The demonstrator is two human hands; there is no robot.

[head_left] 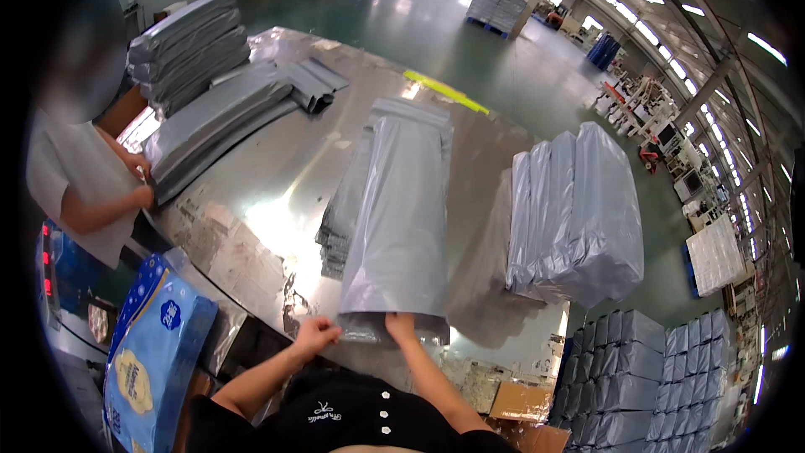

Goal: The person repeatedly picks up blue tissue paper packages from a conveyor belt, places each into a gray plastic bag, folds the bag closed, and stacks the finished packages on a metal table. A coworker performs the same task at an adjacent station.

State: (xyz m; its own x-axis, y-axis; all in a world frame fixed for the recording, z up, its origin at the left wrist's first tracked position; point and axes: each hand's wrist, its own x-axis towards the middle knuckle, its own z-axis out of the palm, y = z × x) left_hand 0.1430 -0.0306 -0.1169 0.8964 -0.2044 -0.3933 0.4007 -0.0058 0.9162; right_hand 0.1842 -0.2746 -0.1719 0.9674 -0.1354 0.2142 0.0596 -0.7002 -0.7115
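A long grey plastic mailing bag (398, 210) lies on top of a stack of similar bags (335, 239) on the metal table, its near end towards me. My right hand (401, 327) reaches to the middle of that near edge, the fingers tucked in past the edge and hidden by the plastic. Just left of the bag's near corner is my left hand (315, 335), its fingers curled and thumb and forefinger pinched together. Whether they hold a bit of film is too small to tell. A clear, shiny strip (360, 334) shows beneath the bag's near edge.
Right on the metal table (277, 159) stands a bundle of grey bags (579, 214). More bags (214, 122) are piled left, beside a co-worker (88, 168). A blue package (155, 356) stands near left. Cardboard (520, 401) and stacked grey bundles (646, 377) are near right; yellow tape (444, 91) marks the far edge.
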